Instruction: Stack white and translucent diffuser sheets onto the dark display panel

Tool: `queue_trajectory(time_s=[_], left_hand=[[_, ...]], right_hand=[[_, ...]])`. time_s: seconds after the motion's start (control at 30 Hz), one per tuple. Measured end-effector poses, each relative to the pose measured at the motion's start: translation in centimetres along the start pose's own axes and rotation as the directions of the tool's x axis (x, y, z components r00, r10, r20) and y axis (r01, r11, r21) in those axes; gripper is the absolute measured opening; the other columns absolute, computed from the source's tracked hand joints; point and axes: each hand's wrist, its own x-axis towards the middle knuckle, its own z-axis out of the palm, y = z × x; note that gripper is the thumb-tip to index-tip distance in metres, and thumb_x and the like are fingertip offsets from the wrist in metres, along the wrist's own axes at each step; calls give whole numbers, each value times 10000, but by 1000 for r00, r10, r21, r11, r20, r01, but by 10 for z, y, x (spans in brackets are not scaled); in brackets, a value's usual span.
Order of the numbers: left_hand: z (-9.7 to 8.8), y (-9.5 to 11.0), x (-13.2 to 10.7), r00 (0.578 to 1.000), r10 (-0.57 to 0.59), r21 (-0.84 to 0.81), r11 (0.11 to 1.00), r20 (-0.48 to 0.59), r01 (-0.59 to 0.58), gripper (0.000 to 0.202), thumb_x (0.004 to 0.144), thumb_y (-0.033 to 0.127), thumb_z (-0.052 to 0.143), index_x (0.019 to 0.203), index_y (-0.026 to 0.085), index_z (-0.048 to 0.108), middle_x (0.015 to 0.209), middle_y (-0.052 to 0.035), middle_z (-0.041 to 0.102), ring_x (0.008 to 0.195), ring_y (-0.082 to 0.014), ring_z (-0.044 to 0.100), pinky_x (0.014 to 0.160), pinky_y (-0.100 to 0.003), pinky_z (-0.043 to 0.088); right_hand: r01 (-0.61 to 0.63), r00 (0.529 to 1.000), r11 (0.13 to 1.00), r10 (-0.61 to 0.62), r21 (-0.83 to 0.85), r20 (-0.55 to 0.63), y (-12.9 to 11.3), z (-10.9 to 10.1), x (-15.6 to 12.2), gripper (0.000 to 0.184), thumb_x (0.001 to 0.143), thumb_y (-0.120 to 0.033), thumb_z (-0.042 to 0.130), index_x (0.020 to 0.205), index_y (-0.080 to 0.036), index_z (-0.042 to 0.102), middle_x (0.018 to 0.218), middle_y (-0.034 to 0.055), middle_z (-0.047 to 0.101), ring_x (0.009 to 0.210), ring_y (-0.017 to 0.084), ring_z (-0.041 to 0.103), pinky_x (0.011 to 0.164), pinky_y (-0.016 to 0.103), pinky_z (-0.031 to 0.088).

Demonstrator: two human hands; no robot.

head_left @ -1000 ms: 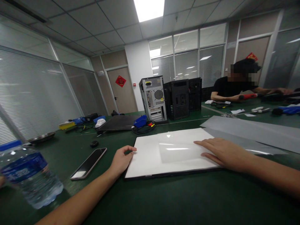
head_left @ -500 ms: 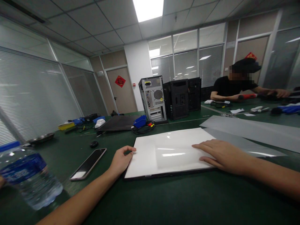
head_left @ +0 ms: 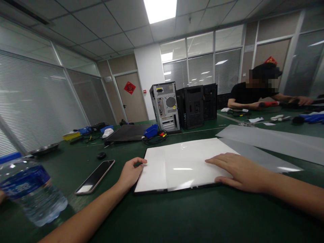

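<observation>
White panel point(head_left: 153, 172) with a dark rim lies flat on the green desk point(head_left: 182, 216), between the two hands and right in front of the wearer. Clear film point(head_left: 187, 162) covers most of it, its left edge showing as a faint line and light glinting off it. Left hand point(head_left: 132, 172) is at the panel's left edge, thumb and forefinger curled close together; whether they pinch the edge or merely touch it, I cannot tell. Right hand point(head_left: 236, 170) lies palm down with fingers spread on the film, towards the panel's right end. Just beyond that end are grey translucent sheets point(head_left: 275, 140). Left of the left hand lie a phone point(head_left: 96, 177) and a small round black object point(head_left: 101, 155), with a water bottle point(head_left: 27, 189) nearer the wearer. Behind the panel stand a silver computer tower point(head_left: 165, 106) and dark cases point(head_left: 192, 106). Far right, a person in black point(head_left: 239, 96) holds a red tool point(head_left: 269, 104)
</observation>
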Motion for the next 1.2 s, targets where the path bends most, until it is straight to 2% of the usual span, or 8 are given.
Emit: queue_trajectory(time_s=[0.27,0.57,0.77,0.87,0.97,1.07,1.13,1.2], left_hand=[[0,-1,1,1000,29,4,1000,12,-29,178,771,202,595,882,181,732,958,-48,761,747,-192,682,559,-235,444],[0,2,-1,1000,12,-12,1000,4,-12,171,754,202,605,860,184,737,945,-44,765,668,-173,659,542,-236,439],[0,1,0,1000,10,-15,1000,10,-10,179,757,206,599,872,182,734,943,-45,760,672,-174,652,551,-238,439],[0,1,0,1000,20,-12,1000,14,-20,176,765,199,590,871,182,730,987,-51,757,713,-183,666,570,-243,448],[-1,1,0,1000,19,-4,1000,17,-19,177,771,197,587,876,183,728,985,-54,756,731,-190,674,574,-244,446],[-1,-1,0,1000,18,5,1000,19,-18,177,772,205,593,883,187,729,982,-52,757,742,-195,680,586,-246,452],[0,-2,1,1000,22,9,1000,20,-22,179,771,214,597,887,189,730,985,-50,757,756,-199,685,602,-250,462],[0,-3,2,999,30,14,999,20,-30,184,772,224,596,891,186,730,990,-53,757,777,-207,690,619,-257,472]], right_hand=[[-27,1000,999,26,43,10,13,-1,-3,627,917,-589,518,1485,-336,448,1404,80,564,1229,325,558,1016,553,459],[-38,998,999,38,7,42,6,-10,0,549,926,-600,482,1335,-259,614,1277,101,638,1141,310,596,983,543,475],[-38,994,992,25,118,111,0,-9,-3,599,940,-579,480,1490,-345,433,1472,43,506,1302,304,511,1061,546,441],[-24,999,992,19,126,42,3,-7,-3,594,941,-566,486,1492,-351,428,1506,26,467,1338,295,481,1091,529,424],[-186,976,982,183,-14,-115,13,-4,0,567,949,-597,428,1387,-263,563,1365,83,598,1201,306,586,1009,531,473],[-418,905,899,398,-129,-151,28,-1,1,608,964,-614,338,1350,-214,585,1033,103,724,872,286,681,782,500,535],[-472,881,866,457,-166,-124,35,0,-1,615,968,-612,315,1358,-213,574,911,86,729,776,278,676,711,478,528],[-444,896,883,434,-153,-96,38,1,-2,605,967,-609,322,1346,-216,583,943,83,729,813,276,679,731,468,527]])
